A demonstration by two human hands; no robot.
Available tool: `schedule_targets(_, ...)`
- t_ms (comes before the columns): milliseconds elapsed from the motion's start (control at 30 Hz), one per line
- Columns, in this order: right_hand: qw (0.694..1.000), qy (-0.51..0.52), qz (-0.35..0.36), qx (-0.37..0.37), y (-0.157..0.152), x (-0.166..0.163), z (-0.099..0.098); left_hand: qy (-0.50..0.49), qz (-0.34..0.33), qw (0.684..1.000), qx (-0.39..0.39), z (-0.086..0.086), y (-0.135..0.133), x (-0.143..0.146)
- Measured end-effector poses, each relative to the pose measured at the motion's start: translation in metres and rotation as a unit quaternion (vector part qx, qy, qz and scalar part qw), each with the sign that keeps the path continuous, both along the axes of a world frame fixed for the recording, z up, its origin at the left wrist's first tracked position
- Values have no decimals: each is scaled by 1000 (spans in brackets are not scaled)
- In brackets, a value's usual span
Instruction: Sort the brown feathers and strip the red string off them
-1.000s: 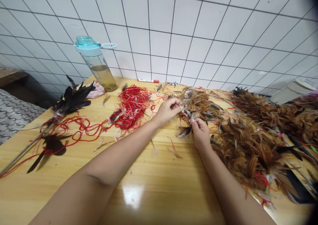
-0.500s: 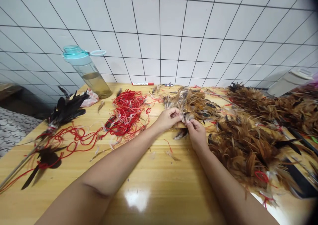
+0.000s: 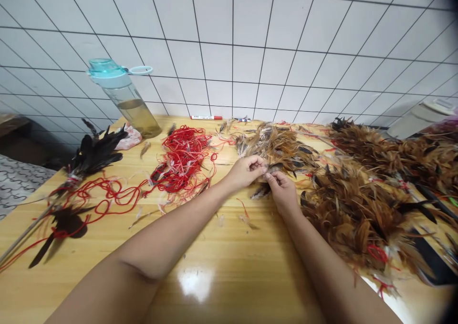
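My left hand (image 3: 248,172) and my right hand (image 3: 282,189) meet at the middle of the table, thumbs and forefingers pinched close together. Between the fingertips is a small feather (image 3: 275,167), dark and partly hidden by the fingers. Right behind them lies a loose pile of brown and grey feathers (image 3: 282,142). A dark feather (image 3: 263,190) rests on the wood just below the hands. To the left is a tangled heap of red string (image 3: 186,157). Brown feather bundles (image 3: 354,214) tied with red string lie to the right of my right hand.
A water bottle (image 3: 138,114) with a teal lid stands at the back left. Black feathers tied to a stick (image 3: 89,157) lie at the left edge. Markers (image 3: 206,118) lie along the tiled wall. A phone (image 3: 434,262) and a pale container (image 3: 418,119) are at right.
Both hands stay almost in place, still pinched together at the feather. The view has shifted slightly; the things on the table have not visibly moved.
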State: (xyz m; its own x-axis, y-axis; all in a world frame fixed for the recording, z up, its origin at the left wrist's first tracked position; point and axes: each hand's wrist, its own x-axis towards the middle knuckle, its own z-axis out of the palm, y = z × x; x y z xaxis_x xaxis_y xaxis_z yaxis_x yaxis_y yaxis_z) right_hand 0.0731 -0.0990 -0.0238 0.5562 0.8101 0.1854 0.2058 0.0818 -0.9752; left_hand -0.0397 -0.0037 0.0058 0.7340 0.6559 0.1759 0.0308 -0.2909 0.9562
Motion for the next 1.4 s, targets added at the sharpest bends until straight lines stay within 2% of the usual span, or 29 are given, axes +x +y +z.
schedule_targets(133, 999, 31, -5, 15, -1, 2, 2, 88, 31, 989, 118, 17, 3, -9)
schedule_targets(200, 998, 60, -13, 20, -2, 4, 1, 177, -43, 967, 176, 26, 3, -16)
schedule_targets(300, 995, 95, -22, 23, -1, 6, -1, 293, -172, 920, 197, 34, 0, -22)
schedule_targets(367, 994, 107, -23, 27, -1, 6, -3, 324, -200, 900, 212, 33, -4, -22)
schedule_targets(467, 994, 104, -25, 32, -1, 5, -3, 323, -210, 893, 232, 28, -7, -19)
schedule_targets(533, 995, 89, -32, 33, -1, 6, -3, 298, -212, 906, 213, 23, -4, -19)
schedule_targets(600, 996, 70, -38, 33, -1, 6, -4, 249, -205, 933, 160, 19, 3, -19)
schedule_targets(667, 997, 56, -42, 34, 0, 6, -5, 178, -176, 966, 67, 16, 12, -20)
schedule_targets(733, 997, 48, -44, 33, 0, 6, -5, 99, -131, 985, -46, 13, 18, -19)
schedule_targets(800, 997, 46, -45, 31, 0, 6, -6, 40, -96, 984, -144, 11, 19, -17)
schedule_targets(867, 998, 40, -40, 30, 0, 5, -5, 7, -80, 976, -200, 9, 17, -14)
schedule_targets(967, 999, 12, -27, 19, -1, 3, -3, -13, -70, 974, -214, 8, 9, -9)
schedule_targets(1100, 1000, -6, -25, -10, -2, 2, -1, -9, -56, 982, -178, 6, 2, -3)
schedule_targets(1400, 999, -22, 8, -22, -2, 0, 0, -13, -28, 991, -131, -7, 6, 0)
